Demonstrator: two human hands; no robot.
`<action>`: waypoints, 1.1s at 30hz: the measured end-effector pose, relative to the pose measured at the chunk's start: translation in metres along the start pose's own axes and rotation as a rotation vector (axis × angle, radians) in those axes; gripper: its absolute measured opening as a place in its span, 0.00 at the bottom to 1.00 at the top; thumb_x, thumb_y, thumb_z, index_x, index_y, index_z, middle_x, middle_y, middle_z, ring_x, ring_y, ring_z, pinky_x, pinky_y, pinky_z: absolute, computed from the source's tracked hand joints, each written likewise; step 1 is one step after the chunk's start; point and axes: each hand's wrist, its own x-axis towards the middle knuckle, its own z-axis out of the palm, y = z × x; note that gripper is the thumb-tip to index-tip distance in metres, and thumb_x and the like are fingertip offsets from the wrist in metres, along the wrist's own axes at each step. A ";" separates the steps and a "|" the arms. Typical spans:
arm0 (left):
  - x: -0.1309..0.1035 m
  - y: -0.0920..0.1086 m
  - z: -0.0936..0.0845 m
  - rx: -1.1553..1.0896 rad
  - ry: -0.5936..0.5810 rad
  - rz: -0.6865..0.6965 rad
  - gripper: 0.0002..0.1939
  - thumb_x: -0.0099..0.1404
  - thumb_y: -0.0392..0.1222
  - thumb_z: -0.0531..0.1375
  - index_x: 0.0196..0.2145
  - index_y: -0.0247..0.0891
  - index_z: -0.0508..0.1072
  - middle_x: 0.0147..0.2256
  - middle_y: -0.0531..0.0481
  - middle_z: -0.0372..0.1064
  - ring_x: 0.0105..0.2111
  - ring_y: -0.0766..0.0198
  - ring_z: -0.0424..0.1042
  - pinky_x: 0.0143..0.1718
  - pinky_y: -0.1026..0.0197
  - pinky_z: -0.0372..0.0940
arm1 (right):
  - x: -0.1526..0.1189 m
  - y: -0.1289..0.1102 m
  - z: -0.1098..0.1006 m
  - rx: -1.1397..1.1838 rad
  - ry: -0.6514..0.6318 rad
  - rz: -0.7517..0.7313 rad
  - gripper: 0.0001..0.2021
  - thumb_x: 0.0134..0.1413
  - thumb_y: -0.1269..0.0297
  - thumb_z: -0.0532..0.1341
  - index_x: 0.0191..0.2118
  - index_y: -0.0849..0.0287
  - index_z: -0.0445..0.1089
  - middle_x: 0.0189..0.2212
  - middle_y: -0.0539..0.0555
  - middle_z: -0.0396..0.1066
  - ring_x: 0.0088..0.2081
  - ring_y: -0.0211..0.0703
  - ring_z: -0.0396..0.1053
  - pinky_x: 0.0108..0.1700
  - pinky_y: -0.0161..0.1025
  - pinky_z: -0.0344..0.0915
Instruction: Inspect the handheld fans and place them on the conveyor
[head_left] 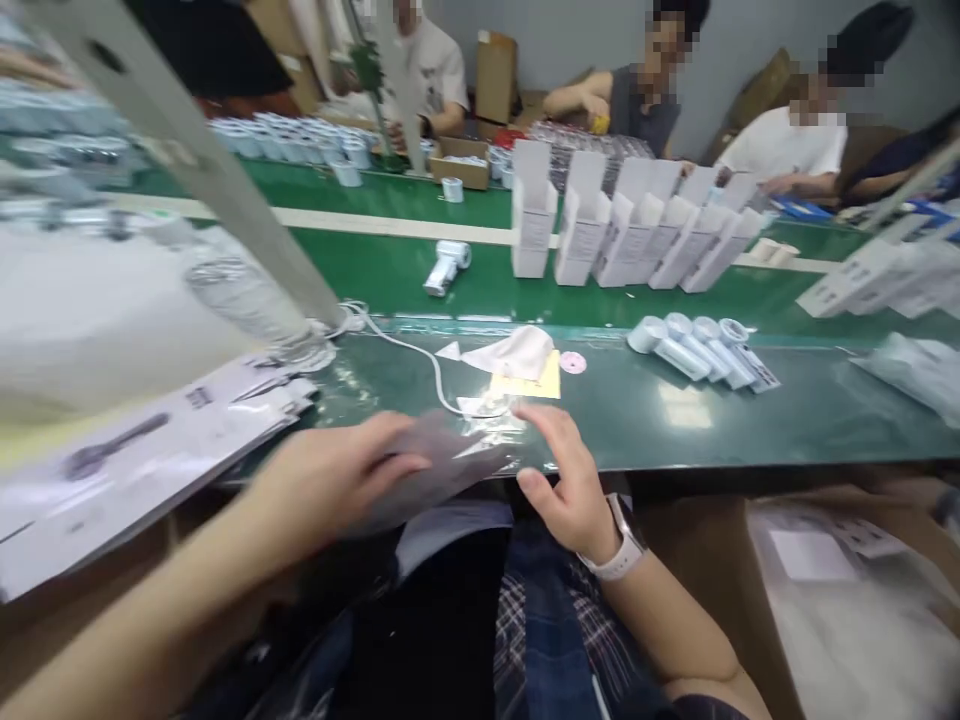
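Observation:
My left hand [352, 470] is at the front edge of the bench, its thumb and fingers round a clear plastic bag [442, 465] blurred by motion. My right hand [562, 475], with a white watch on the wrist, is at the bag's right end; its thumb and fingers are spread apart with nothing between them. Just beyond the hands lie a white cloth pouch [517, 352], a yellow paper [550, 378] and a pink round sticker [573, 362]. A white cable [431, 365] curves across the green bench [600, 430] to the bag.
Flat printed boxes [187, 450] are stacked at left beside a slanted metal post [225, 190]. A white device [448, 267] and open upright boxes [581, 235] stand on the green belt. Four white devices [701, 350] lie at right. Several people work across the line.

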 end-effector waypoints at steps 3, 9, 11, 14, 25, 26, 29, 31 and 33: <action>0.006 0.005 0.015 0.116 -0.031 0.067 0.21 0.80 0.52 0.49 0.42 0.38 0.76 0.24 0.50 0.74 0.21 0.60 0.75 0.22 0.63 0.59 | -0.005 -0.005 0.020 -0.042 -0.057 -0.013 0.19 0.71 0.62 0.57 0.63 0.55 0.66 0.53 0.61 0.77 0.54 0.53 0.76 0.56 0.52 0.76; 0.022 0.024 0.033 0.201 -0.154 -0.062 0.20 0.78 0.46 0.54 0.62 0.36 0.67 0.26 0.52 0.77 0.23 0.58 0.77 0.24 0.64 0.60 | -0.014 -0.003 0.035 -0.230 0.114 0.002 0.16 0.67 0.71 0.58 0.58 0.56 0.70 0.44 0.60 0.77 0.48 0.55 0.75 0.51 0.55 0.76; 0.024 0.028 0.031 0.210 -0.182 -0.081 0.21 0.78 0.45 0.53 0.64 0.36 0.66 0.25 0.52 0.76 0.22 0.59 0.77 0.24 0.64 0.59 | -0.014 -0.006 0.037 -0.283 0.159 -0.002 0.16 0.66 0.72 0.58 0.57 0.57 0.71 0.42 0.60 0.76 0.45 0.56 0.73 0.49 0.57 0.76; 0.027 0.030 0.026 0.202 -0.182 -0.118 0.22 0.79 0.46 0.52 0.66 0.35 0.63 0.24 0.51 0.75 0.22 0.58 0.77 0.23 0.65 0.57 | -0.013 -0.013 0.041 -0.329 0.146 0.009 0.19 0.66 0.73 0.58 0.60 0.60 0.70 0.42 0.63 0.76 0.45 0.58 0.72 0.48 0.59 0.75; 0.018 0.019 0.024 -0.016 -0.145 0.040 0.25 0.78 0.48 0.48 0.67 0.39 0.65 0.28 0.48 0.79 0.26 0.55 0.78 0.28 0.63 0.64 | -0.006 -0.016 0.028 0.105 0.038 0.325 0.15 0.58 0.68 0.65 0.51 0.54 0.70 0.43 0.55 0.81 0.45 0.49 0.81 0.47 0.45 0.79; 0.018 0.020 0.022 -0.041 -0.157 0.035 0.25 0.78 0.48 0.48 0.67 0.39 0.65 0.29 0.48 0.79 0.26 0.55 0.78 0.28 0.63 0.64 | -0.007 -0.016 0.029 0.122 0.061 0.323 0.15 0.58 0.68 0.65 0.51 0.54 0.70 0.43 0.54 0.81 0.45 0.48 0.82 0.47 0.44 0.79; 0.019 0.023 0.017 -0.184 -0.304 -0.040 0.28 0.78 0.48 0.48 0.71 0.41 0.61 0.30 0.50 0.80 0.24 0.57 0.77 0.28 0.64 0.65 | -0.008 -0.015 0.032 0.108 0.044 0.322 0.10 0.58 0.66 0.69 0.45 0.54 0.72 0.38 0.52 0.80 0.40 0.46 0.80 0.42 0.41 0.78; 0.020 0.023 0.016 -0.283 -0.406 -0.091 0.30 0.78 0.50 0.47 0.73 0.42 0.58 0.30 0.51 0.80 0.24 0.58 0.77 0.28 0.64 0.66 | -0.007 -0.013 0.033 0.028 -0.035 0.289 0.07 0.58 0.65 0.71 0.36 0.55 0.73 0.32 0.51 0.77 0.36 0.45 0.77 0.39 0.41 0.75; 0.019 0.017 0.017 -0.368 -0.459 -0.091 0.32 0.78 0.53 0.47 0.75 0.44 0.55 0.36 0.49 0.83 0.30 0.56 0.81 0.32 0.62 0.71 | -0.005 -0.011 0.033 -0.023 -0.122 0.237 0.10 0.60 0.65 0.71 0.30 0.56 0.72 0.29 0.50 0.75 0.35 0.44 0.75 0.39 0.40 0.74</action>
